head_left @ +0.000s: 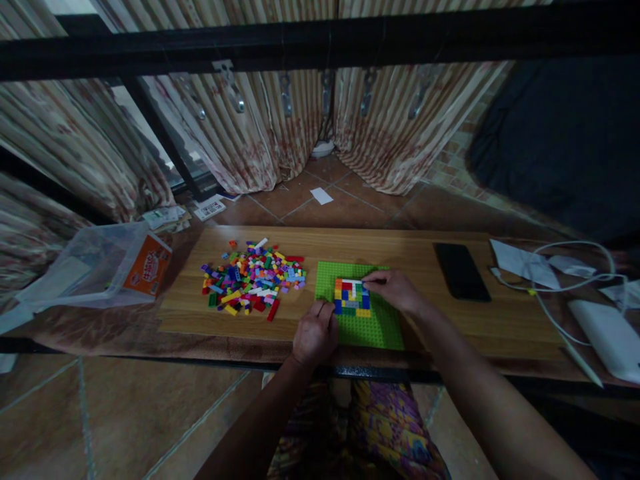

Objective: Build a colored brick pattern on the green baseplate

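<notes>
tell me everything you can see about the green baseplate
The green baseplate is a flat, square, studded plate, plastic by its look, lying level on the wooden board near its front edge. A small patch of red, blue, yellow, white and orange bricks sits on its upper left part. The left hand rests at its left edge; the right hand touches the bricks' top right corner.

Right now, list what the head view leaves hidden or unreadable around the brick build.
- Right hand: fingertips cover the top right of the brick patch; any brick pinched there is hidden.
- Left hand: hides the green baseplate corner beneath it.
- Loose brick pile: single pieces too small to tell shapes.
- Orange label on the clear tub: print unreadable.
</notes>
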`<state>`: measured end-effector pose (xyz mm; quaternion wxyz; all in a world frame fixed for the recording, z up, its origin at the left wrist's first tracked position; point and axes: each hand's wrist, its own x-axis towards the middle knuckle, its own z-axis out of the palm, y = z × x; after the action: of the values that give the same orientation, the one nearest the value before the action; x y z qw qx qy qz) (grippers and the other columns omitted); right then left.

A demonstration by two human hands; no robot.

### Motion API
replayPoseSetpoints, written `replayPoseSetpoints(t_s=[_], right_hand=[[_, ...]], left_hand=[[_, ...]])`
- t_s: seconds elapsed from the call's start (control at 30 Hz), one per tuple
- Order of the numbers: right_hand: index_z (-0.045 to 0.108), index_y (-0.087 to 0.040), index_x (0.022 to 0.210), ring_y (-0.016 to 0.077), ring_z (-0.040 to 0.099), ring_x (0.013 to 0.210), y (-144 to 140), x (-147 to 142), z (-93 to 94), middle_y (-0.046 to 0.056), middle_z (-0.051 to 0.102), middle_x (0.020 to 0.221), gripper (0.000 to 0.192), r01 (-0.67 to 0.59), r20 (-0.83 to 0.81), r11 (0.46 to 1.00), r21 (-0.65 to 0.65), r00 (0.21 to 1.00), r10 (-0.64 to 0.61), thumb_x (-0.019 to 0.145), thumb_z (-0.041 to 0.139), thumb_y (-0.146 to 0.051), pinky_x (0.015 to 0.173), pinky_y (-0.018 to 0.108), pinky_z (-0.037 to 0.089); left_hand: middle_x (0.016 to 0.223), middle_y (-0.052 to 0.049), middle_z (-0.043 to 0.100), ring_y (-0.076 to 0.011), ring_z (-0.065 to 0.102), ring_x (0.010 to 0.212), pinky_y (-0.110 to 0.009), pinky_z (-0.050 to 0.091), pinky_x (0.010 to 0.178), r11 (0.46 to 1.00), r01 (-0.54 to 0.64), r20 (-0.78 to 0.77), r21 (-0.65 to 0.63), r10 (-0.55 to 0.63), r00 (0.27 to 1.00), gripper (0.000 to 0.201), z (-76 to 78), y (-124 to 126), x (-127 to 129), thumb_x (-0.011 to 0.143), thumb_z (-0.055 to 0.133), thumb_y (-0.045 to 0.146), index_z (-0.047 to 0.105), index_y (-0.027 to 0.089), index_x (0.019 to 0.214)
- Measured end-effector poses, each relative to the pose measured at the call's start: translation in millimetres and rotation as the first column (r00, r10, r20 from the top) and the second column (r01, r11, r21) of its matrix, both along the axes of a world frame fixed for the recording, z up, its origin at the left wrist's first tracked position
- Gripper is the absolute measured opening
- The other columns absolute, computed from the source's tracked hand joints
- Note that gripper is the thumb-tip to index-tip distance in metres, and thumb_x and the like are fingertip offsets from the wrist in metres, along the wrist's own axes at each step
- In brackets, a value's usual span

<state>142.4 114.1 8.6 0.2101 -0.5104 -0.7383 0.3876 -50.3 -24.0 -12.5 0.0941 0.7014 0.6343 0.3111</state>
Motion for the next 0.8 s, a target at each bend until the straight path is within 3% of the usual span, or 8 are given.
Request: replayPoseSetpoints(t_s=[0.23, 0.5, 0.67, 0.8], right_hand=[[0.076, -0.025, 0.078, 0.0216, 0.068, 0.075, 1.8, 0.0, 1.4, 0.002, 0.075, 0.079, 0.014, -0.023, -0.014, 1.000, 0.010, 1.000, 0.023, 0.074, 0.063, -0.028, 0.072, 0.033, 0.052], [0.074, -0.024, 0.096, 0.0242, 0.067, 0.092, -8.8, 14.5, -4.7, 0.004, 0.075, 0.098, 0.029, 0.013, -0.130, 1.000, -0.021, 0.991, -0.015, 0.080, 0.062, -0.045, 0.087, 0.041, 0.050], [0.073, -0.021, 0.098, 0.0222, 0.068, 0.086, -11.9, 10.9, -11.7, 0.005, 0.074, 0.095, 0.035, -0.023, -0.226, 0.995, -0.098, 0.974, 0.000, 0.071, 0.071, -0.043, 0.084, 0.039, 0.052], [0.073, -0.020, 0.094, 0.0218, 0.067, 0.082, -13.5, 6.7, -17.8, 0.006, 0.073, 0.091, 0.034, 0.026, -0.236, 0.998, -0.063, 0.971, -0.040, 0.069, 0.072, -0.042, 0.080, 0.039, 0.053]], left_hand=[[0.092, -0.005, 0.062, -0.0161, 0.060, 0.084, -0.028, 0.052, 0.078, 1.000, -0.012, -0.022, 0.012, 0.012, 1.000, 0.014, 1.8, -1.0, 0.7, 0.089, 0.045, 0.018, 0.057, 0.020, 0.096], [0.089, -0.005, 0.062, -0.0166, 0.060, 0.082, -0.029, 0.053, 0.077, 0.999, -0.011, -0.053, 0.036, 0.012, 0.998, 0.014, 0.1, -1.2, 1.7, 0.086, 0.047, 0.016, 0.057, 0.019, 0.096], [0.090, -0.006, 0.061, -0.0167, 0.060, 0.082, -0.029, 0.053, 0.077, 0.999, -0.005, -0.048, 0.047, 0.008, 0.999, 0.015, -1.6, -1.8, 1.9, 0.086, 0.047, 0.016, 0.057, 0.017, 0.097], [0.090, -0.006, 0.061, -0.0164, 0.060, 0.082, -0.029, 0.053, 0.076, 1.000, -0.002, -0.054, 0.028, 0.003, 0.999, 0.016, -1.4, -2.4, 2.3, 0.087, 0.046, 0.018, 0.057, 0.018, 0.098]])
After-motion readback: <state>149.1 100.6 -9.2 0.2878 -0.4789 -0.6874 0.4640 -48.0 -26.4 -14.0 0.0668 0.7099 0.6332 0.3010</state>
